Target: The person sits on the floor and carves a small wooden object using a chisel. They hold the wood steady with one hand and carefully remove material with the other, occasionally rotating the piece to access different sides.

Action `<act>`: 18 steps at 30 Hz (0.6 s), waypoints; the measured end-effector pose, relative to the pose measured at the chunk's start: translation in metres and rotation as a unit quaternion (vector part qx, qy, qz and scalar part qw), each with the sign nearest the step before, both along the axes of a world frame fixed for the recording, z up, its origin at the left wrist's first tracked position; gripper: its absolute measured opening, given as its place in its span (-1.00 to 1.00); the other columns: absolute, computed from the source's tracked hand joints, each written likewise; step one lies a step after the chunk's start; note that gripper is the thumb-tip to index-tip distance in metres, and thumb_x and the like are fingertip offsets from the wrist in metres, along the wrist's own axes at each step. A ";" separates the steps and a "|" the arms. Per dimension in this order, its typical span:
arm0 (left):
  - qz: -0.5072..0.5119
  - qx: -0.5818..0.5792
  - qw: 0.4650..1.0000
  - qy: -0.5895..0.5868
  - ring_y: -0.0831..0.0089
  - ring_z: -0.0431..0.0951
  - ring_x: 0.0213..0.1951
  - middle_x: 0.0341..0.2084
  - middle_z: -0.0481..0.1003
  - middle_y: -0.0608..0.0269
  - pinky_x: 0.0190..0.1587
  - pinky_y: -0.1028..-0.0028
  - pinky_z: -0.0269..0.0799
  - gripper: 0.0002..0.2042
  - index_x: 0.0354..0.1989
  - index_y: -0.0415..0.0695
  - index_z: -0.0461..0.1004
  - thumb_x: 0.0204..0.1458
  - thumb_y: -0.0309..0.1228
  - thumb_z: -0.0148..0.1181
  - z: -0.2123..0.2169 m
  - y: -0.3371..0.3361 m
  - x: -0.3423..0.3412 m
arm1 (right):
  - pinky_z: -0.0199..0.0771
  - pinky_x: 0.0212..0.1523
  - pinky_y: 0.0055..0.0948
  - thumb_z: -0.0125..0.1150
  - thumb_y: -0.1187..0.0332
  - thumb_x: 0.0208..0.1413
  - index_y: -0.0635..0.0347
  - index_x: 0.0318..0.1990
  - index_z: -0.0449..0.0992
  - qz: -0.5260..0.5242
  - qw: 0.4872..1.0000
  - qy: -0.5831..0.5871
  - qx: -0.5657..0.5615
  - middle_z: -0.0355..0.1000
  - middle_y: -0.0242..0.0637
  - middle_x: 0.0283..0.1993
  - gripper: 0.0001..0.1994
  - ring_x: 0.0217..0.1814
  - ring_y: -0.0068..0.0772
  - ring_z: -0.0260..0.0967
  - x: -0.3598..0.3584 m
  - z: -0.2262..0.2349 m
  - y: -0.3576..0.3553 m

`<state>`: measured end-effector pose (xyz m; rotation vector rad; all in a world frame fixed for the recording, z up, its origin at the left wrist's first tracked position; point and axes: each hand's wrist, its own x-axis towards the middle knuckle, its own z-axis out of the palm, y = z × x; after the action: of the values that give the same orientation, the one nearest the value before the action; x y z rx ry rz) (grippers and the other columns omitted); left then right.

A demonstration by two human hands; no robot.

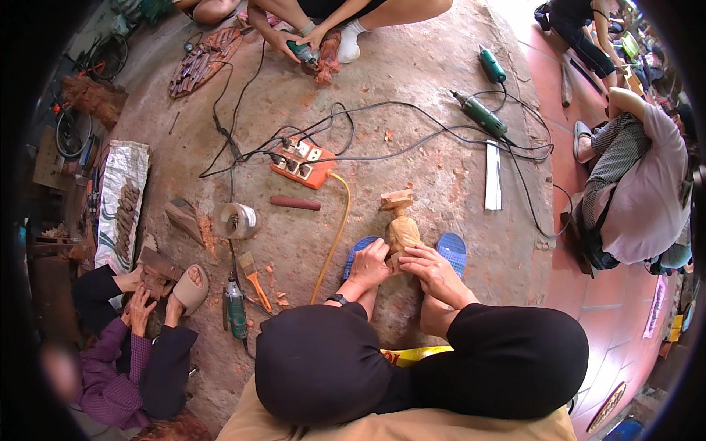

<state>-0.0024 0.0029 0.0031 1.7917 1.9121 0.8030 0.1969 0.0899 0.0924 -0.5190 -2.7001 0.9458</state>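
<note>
The wooden carving point(404, 231) is partly hidden — behind the hands point(369, 265) point(440, 273).

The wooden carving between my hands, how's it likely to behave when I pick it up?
The wooden carving is probably stiff, since it looks like solid wood. The narrow neck beside the block at its far end may be its weakest spot. Its rounded body might roll if the left hand and right hand moved away.

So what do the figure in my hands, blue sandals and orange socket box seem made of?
Carved figure: probably bare, matte wood, from its tan colour and carved folds. Blue sandals: likely moulded rubber or foam, with a textured surface. Orange socket box: perhaps plastic or painted wood, given its opaque colour.
</note>
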 end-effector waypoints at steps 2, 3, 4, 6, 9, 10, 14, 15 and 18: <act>-0.009 -0.007 1.000 0.007 0.00 0.60 -0.22 -0.30 0.46 0.05 -0.24 0.11 0.54 -0.75 -0.36 -0.19 0.44 -0.15 -0.40 0.38 -0.006 -0.004 -0.005 | 0.20 0.51 -0.14 0.20 0.61 -0.14 0.14 0.06 0.61 0.065 0.998 -0.005 -0.017 0.54 -0.32 0.21 -0.50 0.45 -0.17 0.30 -0.009 0.003 0.002; -0.014 -0.003 1.000 0.009 -0.01 0.59 -0.21 -0.28 0.46 0.04 -0.23 0.11 0.54 -0.76 -0.35 -0.20 0.44 -0.16 -0.42 0.37 -0.007 -0.006 -0.008 | 0.18 0.52 -0.15 0.20 0.61 -0.16 0.15 0.07 0.60 0.093 0.995 -0.001 -0.024 0.54 -0.31 0.21 -0.49 0.45 -0.17 0.29 -0.017 0.003 0.003; -0.026 0.004 1.000 0.005 -0.01 0.59 -0.19 -0.27 0.46 0.04 -0.22 0.12 0.53 -0.76 -0.34 -0.20 0.43 -0.16 -0.44 0.36 -0.007 -0.002 -0.007 | 0.17 0.53 -0.16 0.21 0.61 -0.18 0.15 0.07 0.60 0.115 0.993 -0.003 -0.029 0.54 -0.31 0.21 -0.47 0.46 -0.17 0.29 -0.016 0.003 0.005; -0.026 -0.012 1.000 0.000 -0.02 0.59 -0.17 -0.24 0.46 0.02 -0.20 0.12 0.53 -0.73 -0.31 -0.21 0.44 -0.17 -0.43 0.37 -0.007 -0.005 -0.009 | 0.14 0.54 -0.18 0.23 0.63 -0.22 0.13 0.06 0.61 0.111 0.993 -0.009 -0.033 0.54 -0.30 0.20 -0.46 0.46 -0.19 0.28 -0.020 0.005 0.004; -0.016 -0.002 1.000 -0.005 -0.03 0.58 -0.20 -0.27 0.46 0.02 -0.24 0.11 0.52 -0.72 -0.33 -0.21 0.45 -0.20 -0.40 0.37 -0.005 -0.003 -0.007 | 0.18 0.52 -0.16 0.21 0.65 -0.18 0.12 0.03 0.62 0.051 0.998 -0.016 -0.039 0.54 -0.31 0.20 -0.49 0.45 -0.20 0.31 -0.010 0.007 0.002; -0.014 0.000 1.000 -0.007 -0.03 0.58 -0.20 -0.28 0.46 0.02 -0.24 0.11 0.52 -0.72 -0.33 -0.21 0.45 -0.20 -0.40 0.37 -0.002 0.000 -0.004 | 0.20 0.52 -0.15 0.21 0.65 -0.16 0.11 0.02 0.63 0.014 1.000 -0.005 -0.026 0.55 -0.32 0.19 -0.51 0.44 -0.20 0.31 -0.002 -0.003 0.003; -0.008 0.011 1.000 -0.010 -0.02 0.59 -0.23 -0.30 0.46 0.04 -0.27 0.10 0.52 -0.68 -0.35 -0.20 0.45 -0.16 -0.29 0.42 -0.003 -0.002 -0.004 | 0.26 0.48 -0.12 0.17 0.67 -0.09 0.11 0.01 0.64 -0.023 1.000 0.011 -0.005 0.55 -0.33 0.20 -0.55 0.42 -0.19 0.34 0.003 -0.010 -0.002; -0.008 0.010 1.000 -0.003 -0.02 0.59 -0.23 -0.30 0.46 0.04 -0.27 0.10 0.52 -0.66 -0.35 -0.20 0.46 -0.16 -0.26 0.44 -0.008 -0.004 -0.005 | 0.22 0.51 -0.13 0.19 0.66 -0.12 0.12 0.03 0.63 0.001 1.000 -0.010 -0.009 0.54 -0.33 0.22 -0.53 0.44 -0.20 0.32 0.001 -0.009 -0.003; -0.016 0.008 1.000 0.008 -0.02 0.59 -0.24 -0.30 0.46 0.04 -0.26 0.10 0.52 -0.62 -0.35 -0.20 0.46 -0.14 -0.18 0.47 -0.015 -0.004 -0.008 | 0.18 0.53 -0.16 0.20 0.64 -0.15 0.13 0.05 0.62 0.098 0.995 -0.011 -0.020 0.53 -0.33 0.22 -0.50 0.46 -0.21 0.29 -0.010 -0.001 0.002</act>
<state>-0.0101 -0.0014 -0.0115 1.8383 1.8875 0.7984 0.1866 0.0918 0.0911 -0.2756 -2.7971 1.0514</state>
